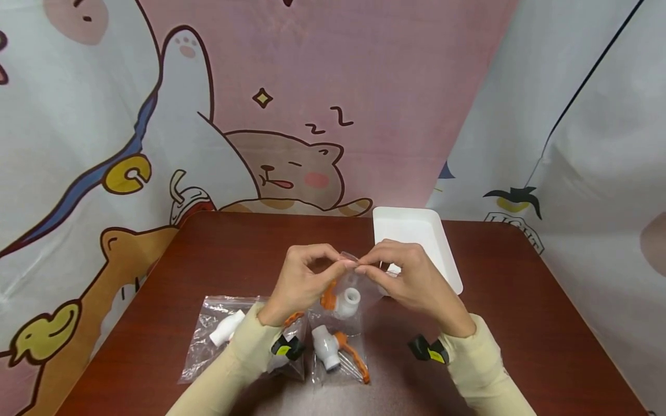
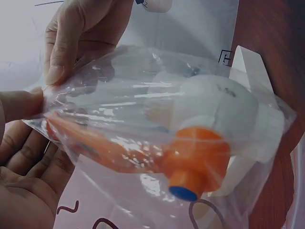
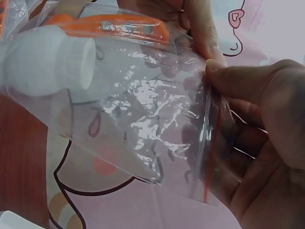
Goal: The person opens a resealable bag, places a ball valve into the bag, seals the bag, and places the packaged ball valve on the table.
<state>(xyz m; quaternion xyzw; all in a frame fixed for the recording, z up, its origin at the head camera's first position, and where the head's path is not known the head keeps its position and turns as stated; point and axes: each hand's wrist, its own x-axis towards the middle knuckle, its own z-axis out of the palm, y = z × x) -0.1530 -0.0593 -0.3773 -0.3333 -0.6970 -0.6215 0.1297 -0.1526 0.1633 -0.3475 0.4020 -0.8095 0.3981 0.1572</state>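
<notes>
Both hands hold up a clear zip-top plastic bag (image 3: pixel 147 119) by its top edge. A white plastic ball valve (image 2: pixel 214 107) with an orange handle (image 2: pixel 114 148) hangs in the bag's lower part. My left hand (image 1: pixel 307 278) pinches the edge between thumb and index finger. My right hand (image 1: pixel 406 276) pinches it close beside, fingertips nearly meeting the left ones. A red zip line (image 3: pixel 213 157) runs along the top of the bag in the right wrist view. Just below the hands lies another bagged white valve (image 1: pixel 326 346) with an orange handle.
A clear bag (image 1: pixel 195 352) with a white plastic part (image 1: pixel 227 327) inside lies at the left, partly under the left sleeve. Behind the right hand stands a white tray (image 1: pixel 442 242) on the brown table (image 1: pixel 520 300). A cartoon-print cloth (image 1: pixel 390 86) hangs behind.
</notes>
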